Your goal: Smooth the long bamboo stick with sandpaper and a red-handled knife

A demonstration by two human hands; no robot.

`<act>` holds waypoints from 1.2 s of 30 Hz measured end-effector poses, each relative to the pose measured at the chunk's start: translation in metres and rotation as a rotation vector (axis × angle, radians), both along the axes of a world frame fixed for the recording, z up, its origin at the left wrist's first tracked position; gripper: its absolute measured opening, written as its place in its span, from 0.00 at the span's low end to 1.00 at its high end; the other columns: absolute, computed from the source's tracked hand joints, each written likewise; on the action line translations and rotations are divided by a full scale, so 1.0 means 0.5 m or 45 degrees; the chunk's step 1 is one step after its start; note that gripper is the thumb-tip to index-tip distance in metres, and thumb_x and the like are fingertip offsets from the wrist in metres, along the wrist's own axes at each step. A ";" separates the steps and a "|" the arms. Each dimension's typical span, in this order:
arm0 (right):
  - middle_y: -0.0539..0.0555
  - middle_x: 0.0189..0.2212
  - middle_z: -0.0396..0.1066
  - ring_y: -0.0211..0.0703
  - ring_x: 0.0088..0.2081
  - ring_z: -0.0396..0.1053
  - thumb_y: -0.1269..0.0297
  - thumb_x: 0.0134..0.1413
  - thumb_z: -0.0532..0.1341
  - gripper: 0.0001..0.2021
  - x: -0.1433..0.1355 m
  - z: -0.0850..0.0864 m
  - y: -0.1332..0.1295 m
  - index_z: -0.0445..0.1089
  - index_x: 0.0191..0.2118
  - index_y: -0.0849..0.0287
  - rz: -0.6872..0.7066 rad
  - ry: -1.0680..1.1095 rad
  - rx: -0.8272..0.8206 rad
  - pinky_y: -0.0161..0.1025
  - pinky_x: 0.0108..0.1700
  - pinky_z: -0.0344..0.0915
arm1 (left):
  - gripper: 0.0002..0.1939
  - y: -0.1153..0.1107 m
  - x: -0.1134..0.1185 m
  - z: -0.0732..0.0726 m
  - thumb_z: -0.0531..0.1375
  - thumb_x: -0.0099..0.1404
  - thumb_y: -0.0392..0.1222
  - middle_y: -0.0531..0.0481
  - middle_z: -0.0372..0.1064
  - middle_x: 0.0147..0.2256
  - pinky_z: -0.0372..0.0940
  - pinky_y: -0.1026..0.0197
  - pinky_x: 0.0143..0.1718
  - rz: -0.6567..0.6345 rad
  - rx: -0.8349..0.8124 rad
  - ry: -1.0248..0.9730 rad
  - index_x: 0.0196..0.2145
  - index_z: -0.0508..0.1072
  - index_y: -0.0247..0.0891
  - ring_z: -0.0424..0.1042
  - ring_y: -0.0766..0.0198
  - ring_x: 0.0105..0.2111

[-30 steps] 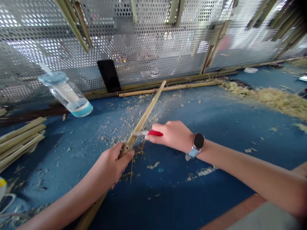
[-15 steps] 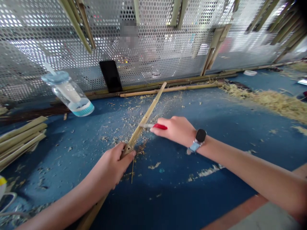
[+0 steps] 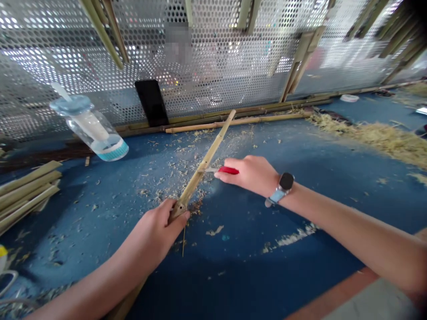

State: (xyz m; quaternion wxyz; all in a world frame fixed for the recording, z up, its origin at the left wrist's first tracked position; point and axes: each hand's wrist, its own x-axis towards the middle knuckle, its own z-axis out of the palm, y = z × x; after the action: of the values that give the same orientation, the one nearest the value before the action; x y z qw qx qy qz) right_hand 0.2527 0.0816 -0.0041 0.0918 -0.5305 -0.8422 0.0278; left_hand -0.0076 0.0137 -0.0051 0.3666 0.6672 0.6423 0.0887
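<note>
My left hand is closed around the near part of a long bamboo strip, which slants away from me over the blue table. Its far tip reaches over the bamboo poles at the back. My right hand, with a watch on the wrist, grips a red-handled knife. The knife's blade touches the strip around its middle, crossing it from the right. A thin sliver hangs beside my left thumb. Fine shavings lie scattered around the strip.
A clear bottle with a blue lid stands at the left. A black phone leans on the perforated metal screen. Bamboo poles lie along its foot. Split bamboo pieces are stacked left; a shavings heap lies right.
My right hand and the knife have moved slightly up and to the right along the strip. The strip's far tip has shifted a little to the right. My left hand keeps its hold.
</note>
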 end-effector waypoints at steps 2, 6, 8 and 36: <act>0.48 0.19 0.61 0.36 0.21 0.51 0.37 0.68 0.51 0.28 -0.002 0.002 0.000 0.72 0.35 0.57 -0.057 -0.058 0.060 0.36 0.25 0.44 | 0.19 0.001 -0.001 -0.001 0.49 0.67 0.64 0.63 0.58 0.14 0.50 0.62 0.19 -0.003 0.027 0.022 0.33 0.61 0.47 0.60 0.64 0.12; 0.47 0.18 0.60 0.36 0.20 0.48 0.36 0.69 0.48 0.30 -0.010 0.005 -0.026 0.73 0.37 0.57 0.024 -0.079 0.093 0.37 0.25 0.42 | 0.19 -0.001 0.001 0.001 0.51 0.67 0.63 0.60 0.61 0.18 0.53 0.60 0.24 -0.011 0.085 0.086 0.35 0.65 0.46 0.65 0.62 0.19; 0.47 0.17 0.60 0.36 0.20 0.49 0.35 0.69 0.47 0.31 -0.009 0.005 -0.034 0.73 0.36 0.57 0.058 -0.064 0.071 0.37 0.25 0.42 | 0.19 -0.001 0.002 0.003 0.51 0.66 0.63 0.59 0.63 0.20 0.54 0.60 0.26 -0.020 0.103 0.119 0.36 0.66 0.45 0.66 0.61 0.22; 0.48 0.17 0.63 0.35 0.18 0.53 0.32 0.68 0.43 0.35 -0.005 -0.006 -0.026 0.72 0.36 0.57 0.135 0.008 0.037 0.37 0.25 0.41 | 0.19 0.005 0.002 0.000 0.51 0.66 0.63 0.58 0.62 0.19 0.52 0.60 0.25 -0.036 0.104 0.109 0.34 0.65 0.46 0.66 0.60 0.20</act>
State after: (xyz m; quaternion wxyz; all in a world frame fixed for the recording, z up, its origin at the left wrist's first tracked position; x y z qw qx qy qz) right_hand 0.2501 0.0685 -0.0071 0.1003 -0.4838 -0.8691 0.0220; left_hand -0.0066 0.0161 -0.0049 0.3126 0.6936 0.6439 0.0811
